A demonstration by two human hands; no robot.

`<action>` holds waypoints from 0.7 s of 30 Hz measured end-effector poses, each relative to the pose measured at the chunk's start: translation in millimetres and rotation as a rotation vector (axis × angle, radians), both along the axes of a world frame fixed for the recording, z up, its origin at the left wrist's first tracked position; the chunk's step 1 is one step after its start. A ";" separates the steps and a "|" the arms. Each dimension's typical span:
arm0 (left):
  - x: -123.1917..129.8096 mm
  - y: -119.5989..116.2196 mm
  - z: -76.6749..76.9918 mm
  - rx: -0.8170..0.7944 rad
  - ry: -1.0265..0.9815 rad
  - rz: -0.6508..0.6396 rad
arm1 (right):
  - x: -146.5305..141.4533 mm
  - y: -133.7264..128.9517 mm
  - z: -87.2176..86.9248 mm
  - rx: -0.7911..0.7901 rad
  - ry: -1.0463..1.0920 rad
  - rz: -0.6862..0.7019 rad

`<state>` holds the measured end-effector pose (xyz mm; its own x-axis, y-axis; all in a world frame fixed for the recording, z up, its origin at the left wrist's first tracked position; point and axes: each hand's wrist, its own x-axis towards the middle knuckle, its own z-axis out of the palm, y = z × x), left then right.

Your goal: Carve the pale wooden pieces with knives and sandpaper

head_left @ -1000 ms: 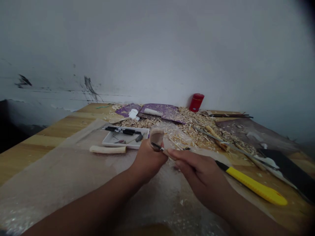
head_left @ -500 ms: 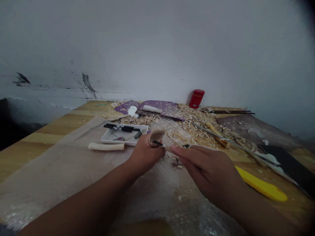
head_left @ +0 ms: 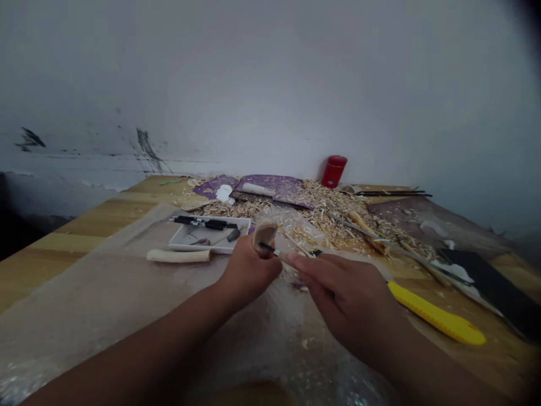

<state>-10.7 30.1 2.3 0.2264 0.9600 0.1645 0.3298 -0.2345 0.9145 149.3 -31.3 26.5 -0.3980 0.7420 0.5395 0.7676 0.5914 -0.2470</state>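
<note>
My left hand [head_left: 247, 270] is wrapped round a pale wooden piece [head_left: 265, 230], whose rounded top sticks up above my fingers. My right hand [head_left: 344, 287] grips a carving knife [head_left: 267, 247] by its light handle, with the dark blade pointing left against the wooden piece. My left thumb lies close beside the blade. Most of the knife's handle and the lower part of the wooden piece are hidden by my fingers. Left of my hands, a smooth curved wooden stick [head_left: 179, 256] lies in front of a white tray [head_left: 177, 246] holding black pens and small grinding bits.
Wood shavings [head_left: 325, 206] heap up behind my hands, round a purple sheet [head_left: 270, 185]. A red canister [head_left: 334, 171] leans by the wall. On the right lie a yellow-handled tool [head_left: 439, 316], a long metal file [head_left: 406, 252] and a black slab [head_left: 490, 287]. Clear plastic sheeting [head_left: 105, 293] covers the table's front.
The whole scene has shifted slightly left as the camera turned. Both hands keep their grips, and the blade stays against the wooden piece with only a small movement.
</note>
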 end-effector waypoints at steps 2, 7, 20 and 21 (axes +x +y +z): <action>0.8 -2.2 4.1 -0.004 -0.014 0.025 | -3.3 -0.9 -2.7 0.039 -0.008 -0.008; 3.3 -8.2 14.1 0.023 -0.067 0.047 | -9.9 -2.7 -7.0 0.086 0.016 -0.025; 9.3 -8.0 1.7 -0.300 -0.445 -0.062 | -11.7 9.9 -16.8 -0.010 0.151 -0.040; 8.7 -7.0 0.4 -0.297 -0.440 -0.048 | -9.9 10.1 -15.4 -0.010 0.175 -0.028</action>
